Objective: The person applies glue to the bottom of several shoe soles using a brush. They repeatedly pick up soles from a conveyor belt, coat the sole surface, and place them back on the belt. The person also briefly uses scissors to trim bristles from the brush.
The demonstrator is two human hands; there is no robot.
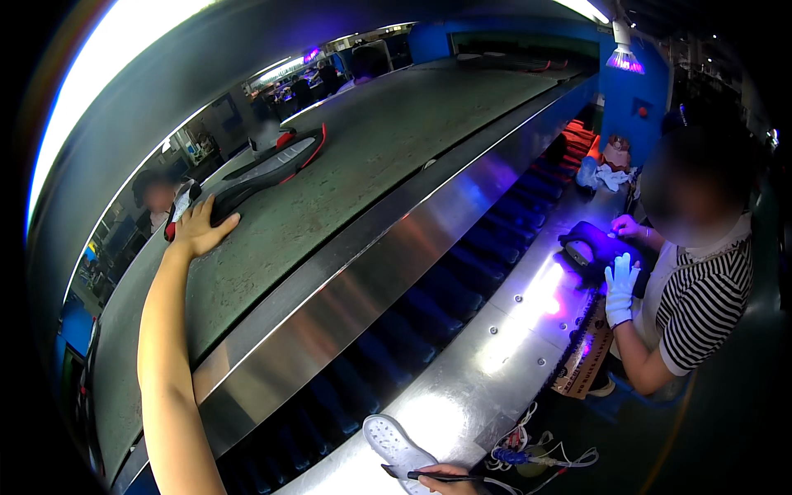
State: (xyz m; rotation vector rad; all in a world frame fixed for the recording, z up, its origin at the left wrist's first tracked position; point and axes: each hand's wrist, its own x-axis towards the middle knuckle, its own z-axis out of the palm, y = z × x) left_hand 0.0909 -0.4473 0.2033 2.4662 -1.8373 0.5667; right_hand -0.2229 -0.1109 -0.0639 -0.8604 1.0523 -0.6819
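Where the dark green belt [346, 190] stretches away under a low hood [206, 78], its top looks worn and flecked, and a bright strip light [91, 91] curves along the upper left. Beyond it lies a dim workshop, with another person [157, 196] partly visible past its far edge. A polished steel rail [355, 285] runs between the belt and the lower metal surface [516, 330], above a dark, ribbed channel [429, 330]; the left forearm [165, 363] reaches across that rail and hides some of it. On the belt rest black-and-grey soles [280, 161] with red edging, and the left hand [200, 231] is spread wide at their near end, though whether the fingertips press on them I cannot tell. Low in view, the right hand [445, 480] is closed around a slim black-handled tool [437, 476], its tip over a white, perforated shoe-shaped piece [396, 444] lying on the metal surface. Farther along, a co-worker [701, 289] in stripes handles a black item [590, 252] under violet light, one hand gloved. Tangled cables [536, 450] and a cardboard box [584, 359] crowd the surface's right edge, while a lamp [624, 58] hangs near a blue frame [631, 107].
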